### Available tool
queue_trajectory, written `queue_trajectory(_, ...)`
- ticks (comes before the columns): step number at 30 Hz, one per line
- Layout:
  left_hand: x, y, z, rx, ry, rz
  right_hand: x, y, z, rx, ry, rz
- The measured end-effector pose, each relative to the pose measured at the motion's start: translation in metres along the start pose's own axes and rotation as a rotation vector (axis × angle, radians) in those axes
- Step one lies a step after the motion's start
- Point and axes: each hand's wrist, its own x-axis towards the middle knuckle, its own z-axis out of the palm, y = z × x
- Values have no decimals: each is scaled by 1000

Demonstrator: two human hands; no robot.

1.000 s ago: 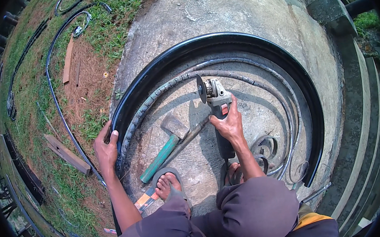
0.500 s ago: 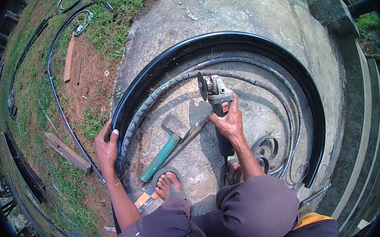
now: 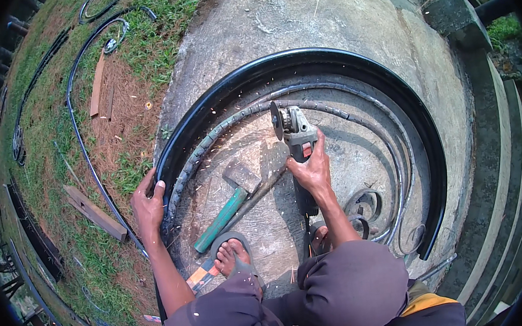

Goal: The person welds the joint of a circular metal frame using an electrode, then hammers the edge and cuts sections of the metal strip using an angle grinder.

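My right hand (image 3: 311, 171) is closed round an angle grinder (image 3: 300, 131), its cutting disc (image 3: 276, 121) at a curved, segmented grey-green strip (image 3: 238, 114), with sparks scattered about. On the left, my left hand (image 3: 151, 203) grips a large, curved black rubber channel (image 3: 291, 59) that arches round the thinner strips. Below the grinder's disc, a hammer-like tool with a metal head (image 3: 241, 176) and green handle (image 3: 219, 219) lies on the concrete, across a dark bar. Both my sandalled feet rest near it.
Coiled straps (image 3: 364, 202) lie right of the grinder. The grass at left holds long black hoses (image 3: 69, 86), wooden planks (image 3: 97, 84) and a split board (image 3: 94, 212). A stepped concrete edge (image 3: 491, 174) runs along the right, with a concrete block (image 3: 453, 16) at upper right.
Many more sparks fly around the grinder and over the concrete than before. My hands and the grinder stay in nearly the same place.
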Motion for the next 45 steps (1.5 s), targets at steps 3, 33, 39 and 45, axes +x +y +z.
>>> queue_trajectory(3, -1, 3, 1, -3, -4, -14, -1, -6, -2, 5, -1, 18)
queue_trajectory(33, -5, 15, 2, 37, -4, 11, -5, -4, 3, -38, 15, 14)
queue_trajectory(39, -5, 14, 1, 26, -2, -5, -6, -6, 5, -7, 1, 31)
queue_trajectory(45, -5, 15, 1, 21, 0, 4, -5, -15, 1, 16, 5, 16)
